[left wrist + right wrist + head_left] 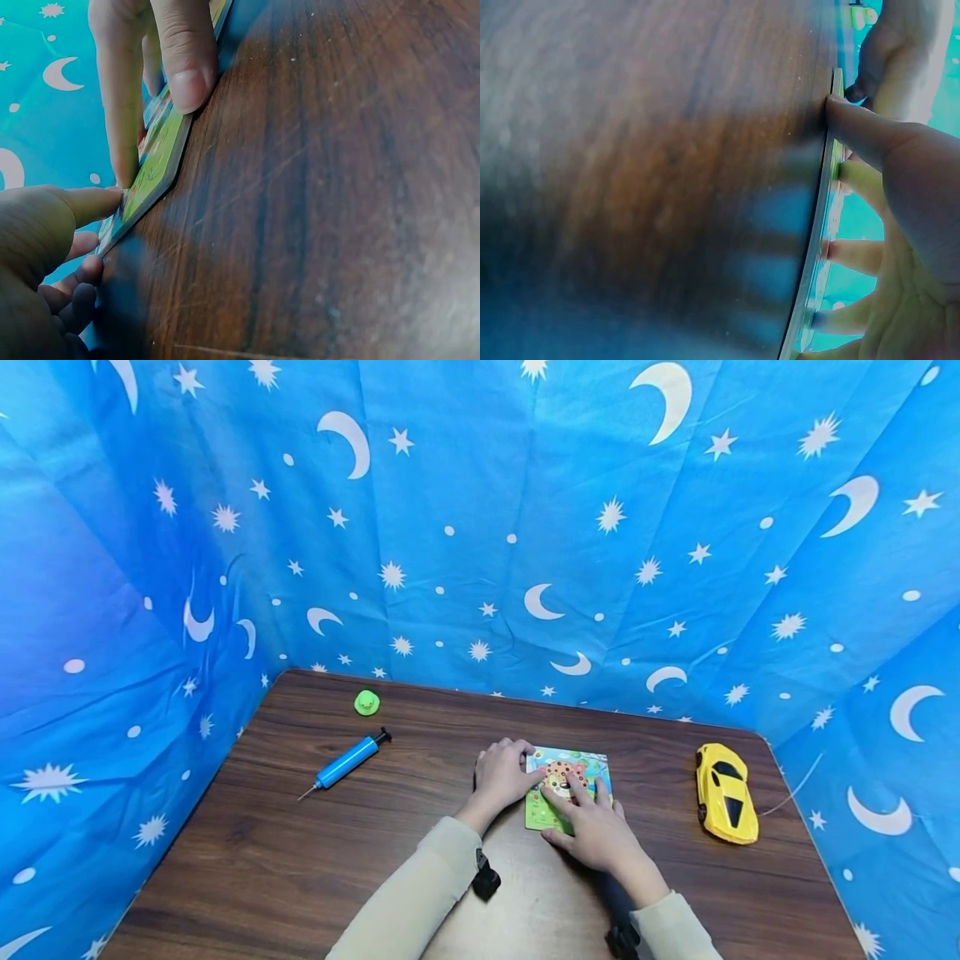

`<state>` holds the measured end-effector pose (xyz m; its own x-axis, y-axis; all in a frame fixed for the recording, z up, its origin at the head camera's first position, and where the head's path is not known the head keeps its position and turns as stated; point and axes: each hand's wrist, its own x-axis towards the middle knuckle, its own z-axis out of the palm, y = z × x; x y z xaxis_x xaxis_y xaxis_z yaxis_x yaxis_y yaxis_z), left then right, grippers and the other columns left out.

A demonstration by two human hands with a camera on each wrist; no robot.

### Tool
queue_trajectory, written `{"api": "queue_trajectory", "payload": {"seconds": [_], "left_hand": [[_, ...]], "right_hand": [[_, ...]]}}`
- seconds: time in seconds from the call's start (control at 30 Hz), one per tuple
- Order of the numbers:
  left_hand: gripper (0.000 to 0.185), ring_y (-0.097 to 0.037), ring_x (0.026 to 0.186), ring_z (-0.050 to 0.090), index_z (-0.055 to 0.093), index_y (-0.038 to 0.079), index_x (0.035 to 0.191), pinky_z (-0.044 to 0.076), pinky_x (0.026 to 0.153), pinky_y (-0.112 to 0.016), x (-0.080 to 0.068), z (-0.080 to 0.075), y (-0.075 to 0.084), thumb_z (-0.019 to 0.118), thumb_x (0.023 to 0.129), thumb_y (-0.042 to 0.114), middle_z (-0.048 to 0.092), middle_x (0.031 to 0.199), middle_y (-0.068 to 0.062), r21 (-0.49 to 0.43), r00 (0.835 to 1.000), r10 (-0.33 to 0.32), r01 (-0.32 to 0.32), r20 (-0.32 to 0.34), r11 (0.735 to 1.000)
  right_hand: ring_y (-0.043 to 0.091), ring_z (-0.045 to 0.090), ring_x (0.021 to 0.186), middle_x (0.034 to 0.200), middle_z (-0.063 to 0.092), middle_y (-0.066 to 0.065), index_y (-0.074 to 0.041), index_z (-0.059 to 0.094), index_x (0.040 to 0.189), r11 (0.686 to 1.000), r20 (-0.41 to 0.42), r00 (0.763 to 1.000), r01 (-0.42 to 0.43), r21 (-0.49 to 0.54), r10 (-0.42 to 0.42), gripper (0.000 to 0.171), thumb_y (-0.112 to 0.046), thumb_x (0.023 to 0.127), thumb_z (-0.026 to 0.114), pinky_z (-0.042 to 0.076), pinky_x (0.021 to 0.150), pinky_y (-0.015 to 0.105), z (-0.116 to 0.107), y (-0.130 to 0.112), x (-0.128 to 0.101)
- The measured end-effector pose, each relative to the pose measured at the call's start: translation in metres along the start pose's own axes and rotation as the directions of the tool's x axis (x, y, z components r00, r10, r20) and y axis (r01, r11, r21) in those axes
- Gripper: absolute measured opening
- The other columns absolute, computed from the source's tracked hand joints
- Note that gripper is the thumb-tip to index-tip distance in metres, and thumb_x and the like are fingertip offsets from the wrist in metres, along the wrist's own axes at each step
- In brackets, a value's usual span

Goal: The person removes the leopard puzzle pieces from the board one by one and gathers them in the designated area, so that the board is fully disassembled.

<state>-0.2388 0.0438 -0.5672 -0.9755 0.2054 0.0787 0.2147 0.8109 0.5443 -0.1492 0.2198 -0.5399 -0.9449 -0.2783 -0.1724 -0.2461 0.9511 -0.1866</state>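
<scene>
Right hand [596,831]: fingers spread flat on the picture face of the puzzle board [567,789], thumb against its near edge, nothing enclosed. Left hand [504,774]: at 9 o'clock of the board, fingers bent over the far left corner and pinching the edge, thumb tip [97,201] on the rim. Board flat on the wooden table [300,860], about the middle, a little toward 1 o'clock from the wrists.

To do well, as a judgement: keep the left pinch firm but low, so the thin board [154,169] does not tilt up; press with the right fingers [855,255] straight down, not sideways, or the board slides on the smooth wood. Better to press one finger at a time over the loose piece. Cannot tell which piece is loose; hands cover it.

Further out: yellow toy car [724,792] at 3 o'clock, well apart; blue pump [347,761] at 9 o'clock; green toy [367,702] at 10 o'clock, near the blue star cloth [480,527].
</scene>
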Motion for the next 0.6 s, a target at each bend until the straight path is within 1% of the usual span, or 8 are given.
{"api": "queue_trajectory", "payload": {"seconds": [0.27,0.5,0.6], "left_hand": [[0.04,-0.013,0.089,0.055,0.073,0.026,0.12,0.04,0.082,-0.035,-0.0001,0.001,0.0016,0.08,0.088,0.049,0.058,0.091,0.011,-0.011,1.0,-0.01,0.009,-0.009,1.0],[0.037,-0.013,0.088,0.055,0.073,0.025,0.118,0.038,0.08,-0.036,-0.0008,0.0022,0.0015,0.081,0.089,0.047,0.058,0.092,0.011,-0.025,1.0,-0.007,0.006,-0.026,1.0],[0.037,-0.012,0.089,0.056,0.073,0.026,0.118,0.038,0.081,-0.036,-0.001,0.0025,0.0015,0.081,0.089,0.047,0.058,0.094,0.012,-0.028,1.0,-0.013,0.012,-0.021,1.0]], "right_hand": [[0.065,0.019,0.144,0.165,0.031,0.019,-0.034,0.047,0.157,1.0,0.003,1.0,0.0,-0.006,0.0,0.068,-0.06,0.097,0.064,0.028,0.102,0.082,-0.0012,-0.0003,0.0007],[0.065,0.019,0.145,0.165,0.031,0.019,-0.034,0.047,0.157,1.0,0.019,1.0,-0.015,0.001,0.015,0.068,-0.059,0.097,0.064,0.028,0.102,0.082,-0.003,-0.0018,0.0005],[0.065,0.019,0.145,0.165,0.031,0.02,-0.034,0.047,0.158,1.0,0.022,1.0,-0.016,0.001,0.016,0.068,-0.06,0.097,0.064,0.028,0.102,0.082,-0.0036,-0.0024,0.0003]]}}
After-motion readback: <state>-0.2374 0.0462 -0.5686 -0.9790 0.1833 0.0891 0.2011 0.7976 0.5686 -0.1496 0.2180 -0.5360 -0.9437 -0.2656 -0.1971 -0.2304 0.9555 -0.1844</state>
